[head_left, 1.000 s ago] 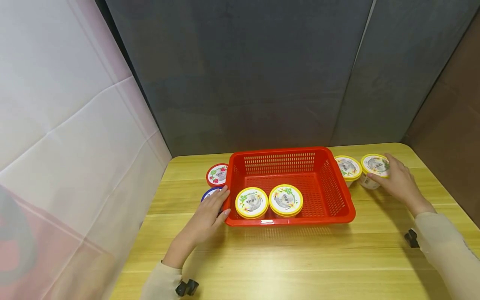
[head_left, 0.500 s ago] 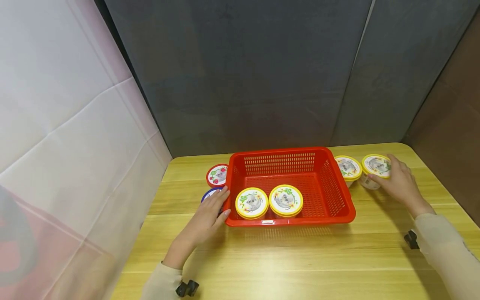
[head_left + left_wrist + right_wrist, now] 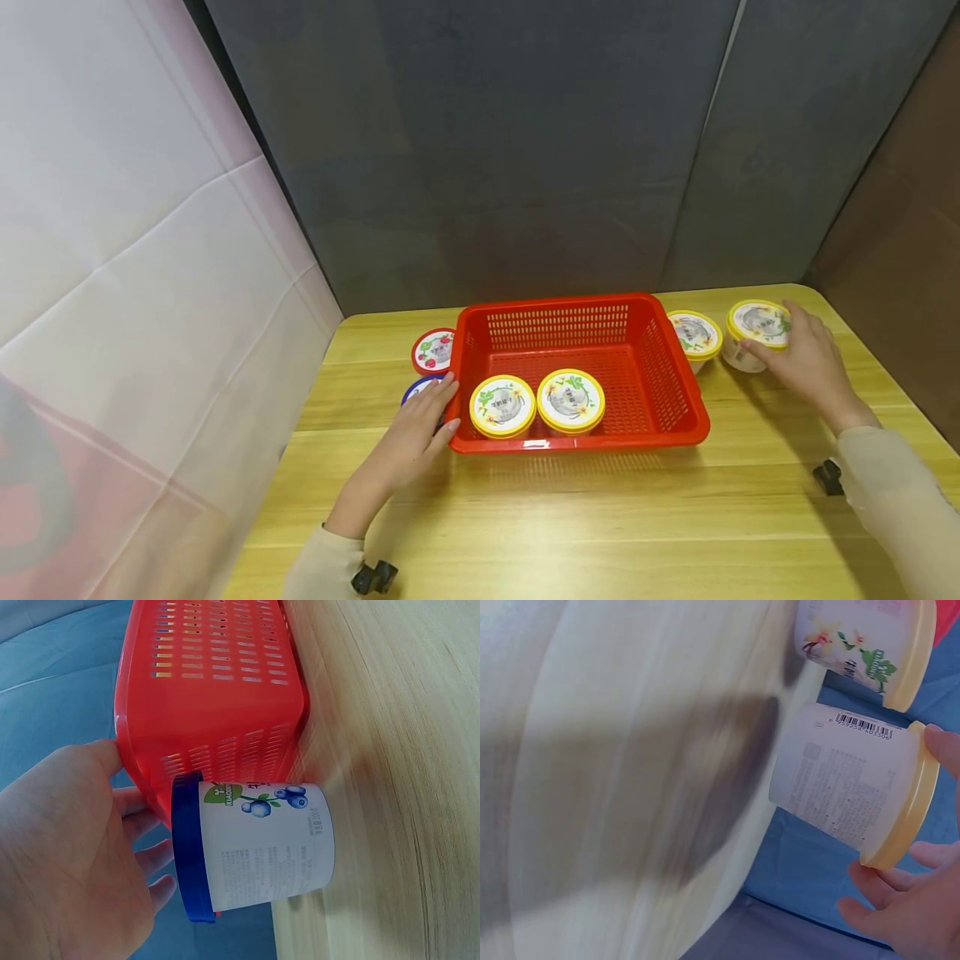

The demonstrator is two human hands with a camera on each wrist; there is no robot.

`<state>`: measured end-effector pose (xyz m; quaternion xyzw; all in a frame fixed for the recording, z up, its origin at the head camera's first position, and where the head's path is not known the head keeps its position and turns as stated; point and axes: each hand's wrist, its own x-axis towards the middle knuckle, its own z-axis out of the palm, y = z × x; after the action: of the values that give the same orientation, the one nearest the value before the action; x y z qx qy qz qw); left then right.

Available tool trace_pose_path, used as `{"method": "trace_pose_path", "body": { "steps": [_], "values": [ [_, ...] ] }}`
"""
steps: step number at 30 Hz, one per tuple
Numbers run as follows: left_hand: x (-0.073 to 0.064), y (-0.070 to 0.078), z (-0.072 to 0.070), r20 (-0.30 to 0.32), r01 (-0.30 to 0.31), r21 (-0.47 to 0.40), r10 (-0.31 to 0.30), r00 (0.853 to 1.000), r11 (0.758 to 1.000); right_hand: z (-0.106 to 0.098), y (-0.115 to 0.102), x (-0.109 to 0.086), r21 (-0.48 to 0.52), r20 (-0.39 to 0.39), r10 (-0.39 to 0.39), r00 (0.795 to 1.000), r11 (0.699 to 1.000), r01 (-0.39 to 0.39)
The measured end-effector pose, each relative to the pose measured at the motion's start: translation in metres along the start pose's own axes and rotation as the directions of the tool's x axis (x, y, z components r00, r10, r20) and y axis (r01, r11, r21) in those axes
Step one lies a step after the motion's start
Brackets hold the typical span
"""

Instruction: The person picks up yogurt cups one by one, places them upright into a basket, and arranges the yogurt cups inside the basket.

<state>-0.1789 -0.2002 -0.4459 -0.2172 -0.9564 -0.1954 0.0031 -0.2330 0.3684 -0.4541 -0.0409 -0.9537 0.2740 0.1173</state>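
Observation:
My right hand grips a yellow-lidded paper tub by its lid, thumb on one side and fingers on the other. In the right wrist view this tub leans a little, with printed text and a barcode on its side. Another yellow-lidded tub stands just left of it, beside the red plastic basket. My left hand rests on the basket's left rim with fairly straight fingers. Close to those fingers stands a blue-lidded tub with blueberries printed on it, mostly hidden in the head view.
Two yellow-lidded tubs, one at the left and one beside it, stand in the basket's front left part. A red-lidded tub is outside the basket's left wall. Dark panels rise behind the wooden table.
My right hand has raised the yellow-lidded tub slightly and shifted it a little to the right. The left hand and the basket have stayed in place.

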Motion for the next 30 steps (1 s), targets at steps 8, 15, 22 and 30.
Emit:
{"method": "trace_pose_path", "body": {
  "steps": [8,15,22,30],
  "values": [
    [0.000,0.001,0.000,0.003,0.001,-0.007,-0.001,1.000,1.000,-0.012,-0.007,-0.001,0.012,-0.037,-0.018,0.999,1.000,0.018],
    [0.001,0.001,-0.001,0.000,-0.002,-0.008,0.002,1.000,1.000,-0.023,-0.017,0.000,0.048,-0.103,-0.051,0.993,0.997,0.056],
    [0.000,0.001,-0.001,-0.002,-0.007,-0.004,0.007,1.000,1.000,-0.035,-0.028,-0.001,0.046,-0.102,-0.024,0.994,0.999,0.029],
    [0.001,0.001,-0.001,0.002,-0.002,-0.007,0.002,1.000,1.000,-0.036,-0.034,-0.004,0.042,-0.086,-0.004,0.996,0.999,0.008]
  ]
}}
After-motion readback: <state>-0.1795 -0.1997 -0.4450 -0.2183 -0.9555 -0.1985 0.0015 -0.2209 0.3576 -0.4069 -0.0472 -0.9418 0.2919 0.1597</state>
